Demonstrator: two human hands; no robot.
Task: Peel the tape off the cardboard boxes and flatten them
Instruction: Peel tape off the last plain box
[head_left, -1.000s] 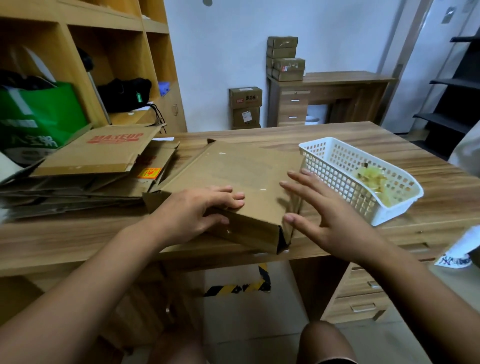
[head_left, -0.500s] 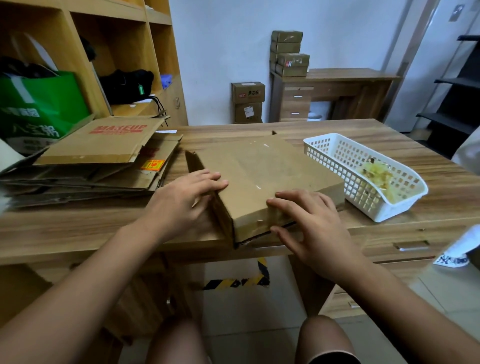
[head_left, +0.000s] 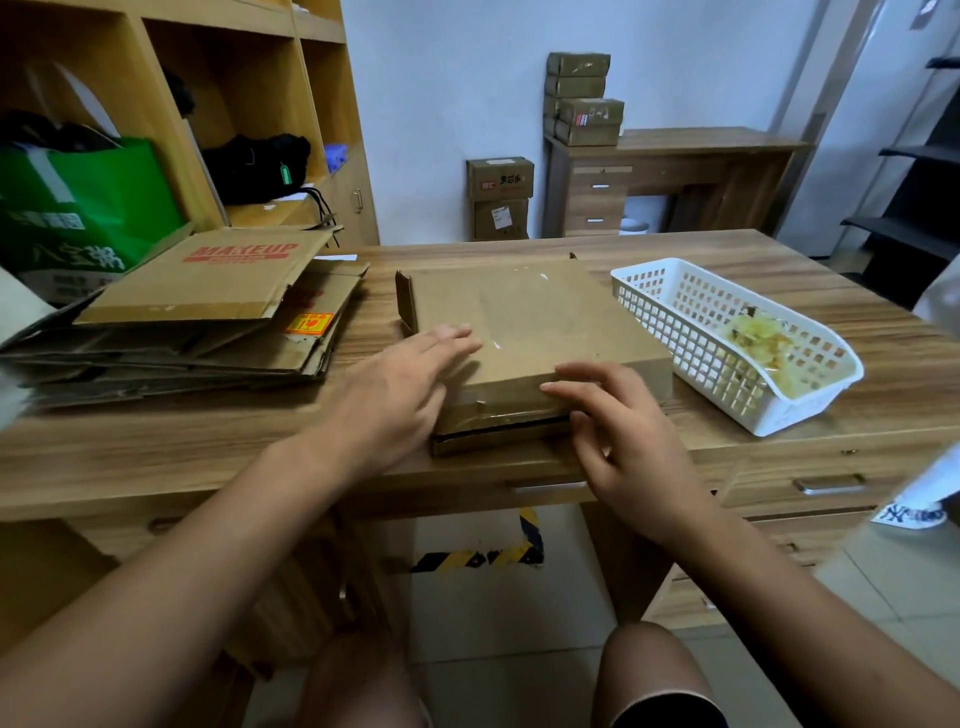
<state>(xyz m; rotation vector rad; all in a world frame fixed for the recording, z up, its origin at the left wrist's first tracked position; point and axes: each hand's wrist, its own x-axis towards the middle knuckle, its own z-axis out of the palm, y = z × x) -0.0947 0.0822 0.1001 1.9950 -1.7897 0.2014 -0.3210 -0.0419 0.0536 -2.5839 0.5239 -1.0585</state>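
Brown cardboard box (head_left: 530, 332) has both hands on it. The left hand (head_left: 400, 395) lies flat, fingers straight and together, along its left top edge. The right hand (head_left: 623, 436) rests loosely bent fingertips on the near top edge, gripping nothing. The box lies flat at the desk's (head_left: 208, 447) front edge, between flattened boxes (head_left: 208, 280) and a white basket (head_left: 701, 358), with its long axis running away from the person.

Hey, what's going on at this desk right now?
A person has both hands on a taped cardboard box on the desk. The left hand presses flat on its top; the right hand rests its fingers at the taped near edge. To the left lie flattened boxes, and a white basket holds peeled tape.
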